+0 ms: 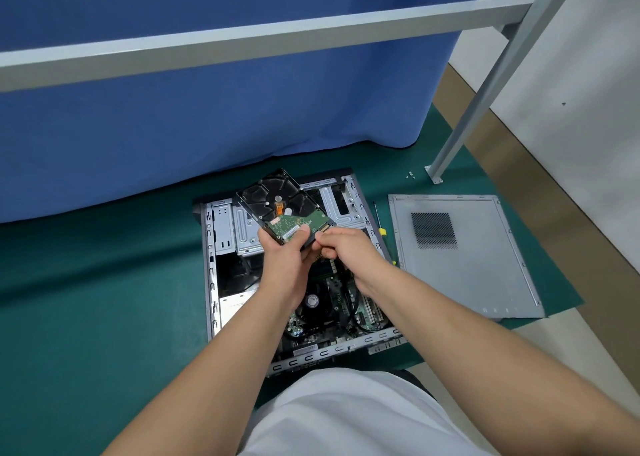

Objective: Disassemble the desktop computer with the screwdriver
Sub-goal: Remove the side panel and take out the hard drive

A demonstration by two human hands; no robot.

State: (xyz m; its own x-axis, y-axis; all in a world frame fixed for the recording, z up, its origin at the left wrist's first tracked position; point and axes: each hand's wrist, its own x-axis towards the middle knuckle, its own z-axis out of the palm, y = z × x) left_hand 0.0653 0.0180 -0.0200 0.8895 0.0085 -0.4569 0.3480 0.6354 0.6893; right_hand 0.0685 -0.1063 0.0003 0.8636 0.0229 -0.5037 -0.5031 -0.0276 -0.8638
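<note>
Hard drive (282, 209) lifted above open case (221, 282), board side up, gripped in left hand (287, 261); right hand (343, 251) pinching at connector edge, probably freeing cable; screwdriver (381, 228) parked beside case.

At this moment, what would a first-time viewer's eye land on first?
The hard drive, circuit board up, held above the open computer case: the left hand grips it, the right hand pinches at its near edge. Right of the case lie the screwdriver and the removed side panel.
</note>
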